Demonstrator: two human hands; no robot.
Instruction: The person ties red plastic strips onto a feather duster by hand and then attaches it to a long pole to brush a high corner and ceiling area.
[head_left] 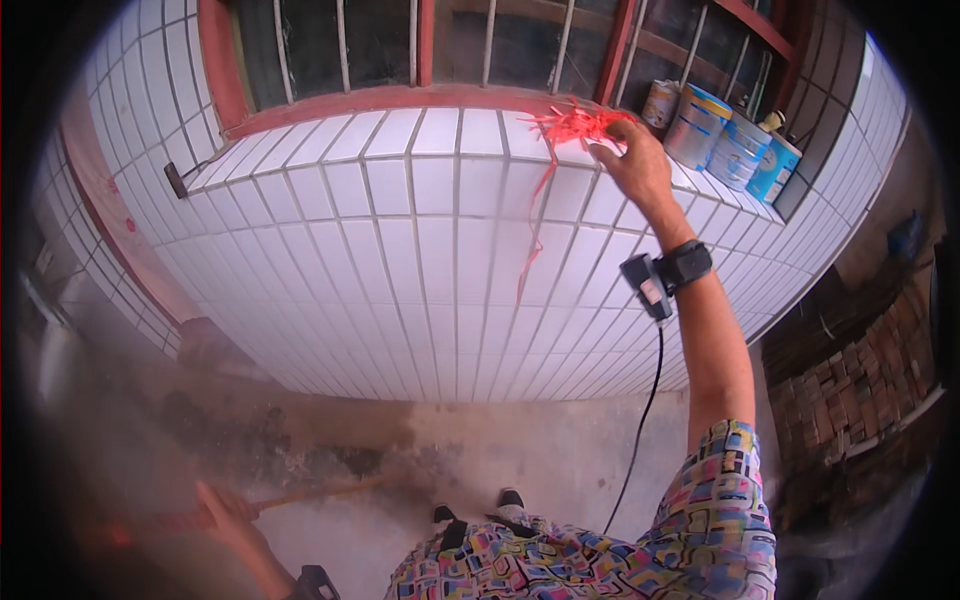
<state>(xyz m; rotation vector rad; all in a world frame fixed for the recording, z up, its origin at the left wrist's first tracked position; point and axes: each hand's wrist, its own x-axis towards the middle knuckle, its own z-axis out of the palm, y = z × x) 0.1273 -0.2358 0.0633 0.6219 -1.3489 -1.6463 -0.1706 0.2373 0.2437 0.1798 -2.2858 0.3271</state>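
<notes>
On the white-tiled window ledge lies a tangled bunch of red plastic string (pixel 572 124), one long strand hanging down the tiled wall. My right hand (pixel 637 165) reaches over the ledge, its fingers and thumb closed on the right side of the bunch. Low on the left, my left hand (pixel 232 525) grips a long thin stick (pixel 320 491) that has a reddish part by the hand. That area is hazy, so the far left end of the stick cannot be made out.
Several tins, including a blue one (pixel 773 168), stand at the ledge's right end beside the barred red window frame (pixel 400 98). A dark metal piece (pixel 176 181) juts from the ledge's left end. Stacked bricks (pixel 850 395) lie at right. A black cable (pixel 648 415) hangs from my right wrist.
</notes>
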